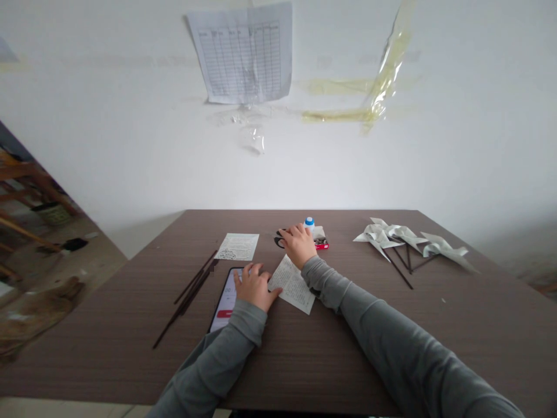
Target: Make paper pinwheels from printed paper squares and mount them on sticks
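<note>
The left hand (256, 285) lies flat and half open, fingers resting on a phone (226, 298), with the printed sheet (291, 284) just beside it. The right hand (298, 245) curves over one pair of black scissors (279, 238), though whether it grips them is hard to tell. Near it stand one glue bottle (309, 224) and one small red box (322, 246). On the table (304, 371) lie a second sheet (237, 247), a loose bunch of dark sticks (187, 299), and what look like three paper pinwheels (402, 238).
</note>
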Tool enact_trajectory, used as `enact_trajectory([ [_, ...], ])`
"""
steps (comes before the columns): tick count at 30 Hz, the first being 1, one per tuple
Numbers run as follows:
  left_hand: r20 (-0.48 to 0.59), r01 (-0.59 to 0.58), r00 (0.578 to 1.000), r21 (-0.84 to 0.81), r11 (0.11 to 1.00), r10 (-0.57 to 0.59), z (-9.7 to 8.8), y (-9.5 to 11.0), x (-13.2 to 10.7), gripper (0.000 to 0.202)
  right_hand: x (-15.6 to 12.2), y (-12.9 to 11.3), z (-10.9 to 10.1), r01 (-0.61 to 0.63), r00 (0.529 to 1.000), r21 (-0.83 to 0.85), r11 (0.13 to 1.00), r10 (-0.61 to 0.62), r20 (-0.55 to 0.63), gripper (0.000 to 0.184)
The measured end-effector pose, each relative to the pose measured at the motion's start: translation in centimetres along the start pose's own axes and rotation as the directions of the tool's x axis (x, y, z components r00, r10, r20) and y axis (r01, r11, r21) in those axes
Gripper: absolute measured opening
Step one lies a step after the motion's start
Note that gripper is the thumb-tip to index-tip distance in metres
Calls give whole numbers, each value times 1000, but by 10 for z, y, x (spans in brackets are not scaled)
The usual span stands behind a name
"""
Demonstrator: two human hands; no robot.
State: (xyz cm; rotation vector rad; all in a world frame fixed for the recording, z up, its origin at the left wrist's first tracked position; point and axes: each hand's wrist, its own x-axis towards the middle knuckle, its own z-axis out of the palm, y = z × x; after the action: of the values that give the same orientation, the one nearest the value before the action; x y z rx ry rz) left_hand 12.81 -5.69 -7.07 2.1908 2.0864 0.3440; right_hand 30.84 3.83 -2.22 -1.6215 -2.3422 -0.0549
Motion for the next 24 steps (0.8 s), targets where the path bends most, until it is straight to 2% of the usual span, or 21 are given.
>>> enact_trajectory([
  [6, -35, 18, 999, -4, 1000, -18, 3, 1, 1, 27, -40, 33, 2, -55, 998, 7, 998, 56, -41, 62],
  [11, -82, 3, 997, -58, 998, -8, 7, 3, 3, 15, -90, 85, 18, -80, 997, 16, 997, 81, -21, 55],
  [14, -88, -3, 996, -80, 997, -4, 9, 6, 4, 18, -117, 118, 29, -82, 996, 45, 996, 83, -18, 53],
  [16, -88, -6, 996, -96, 995, -3, 10, 7, 5, 21, -131, 138, 35, -92, 993, 55, 994, 95, -65, 51],
  [20, -91, -27, 996, -131, 991, 15, 13, 10, 7, 24, -147, 165, 40, -95, 991, 69, 993, 100, -87, 56],
  [24, -114, -42, 993, -135, 990, 27, 16, 13, 7, 26, -148, 169, 36, -89, 994, 53, 995, 91, -52, 54],
])
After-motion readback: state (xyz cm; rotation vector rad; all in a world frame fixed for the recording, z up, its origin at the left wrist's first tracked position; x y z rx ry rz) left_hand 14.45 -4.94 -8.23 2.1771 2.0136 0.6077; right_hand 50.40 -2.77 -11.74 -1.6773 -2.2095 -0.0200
